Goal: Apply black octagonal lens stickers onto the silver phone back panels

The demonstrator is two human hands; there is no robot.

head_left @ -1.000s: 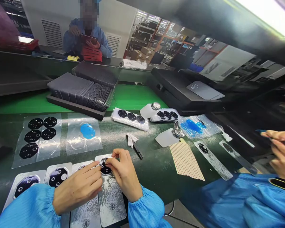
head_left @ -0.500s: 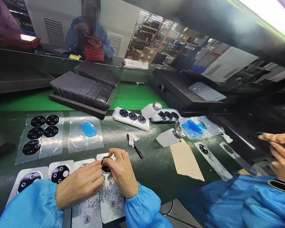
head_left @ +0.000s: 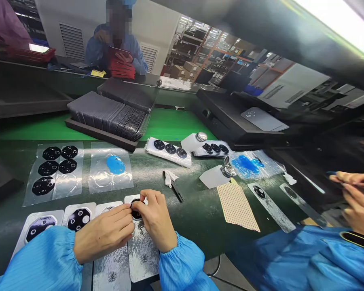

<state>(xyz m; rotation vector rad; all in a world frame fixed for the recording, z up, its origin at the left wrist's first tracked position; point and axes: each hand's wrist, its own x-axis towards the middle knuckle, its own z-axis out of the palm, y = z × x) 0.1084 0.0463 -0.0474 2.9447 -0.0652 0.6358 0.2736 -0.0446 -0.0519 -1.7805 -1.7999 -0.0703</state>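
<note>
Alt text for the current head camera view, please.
A left hand and right hand in blue sleeves work at a black disc atop a silvery panel on a dark green bench. Beyond lie a sheet of black discs, two metal-capped bottles and stacked dark plates; a co-worker's hands show at right.

I'm seeing bright blue sleeves (head_left: 182,262), a mottled silver panel (head_left: 144,250) with a black octagon, a vivid blue patch (head_left: 115,165), a cream sheet (head_left: 238,206) dotted reddish, and green matting (head_left: 172,123)!
</note>
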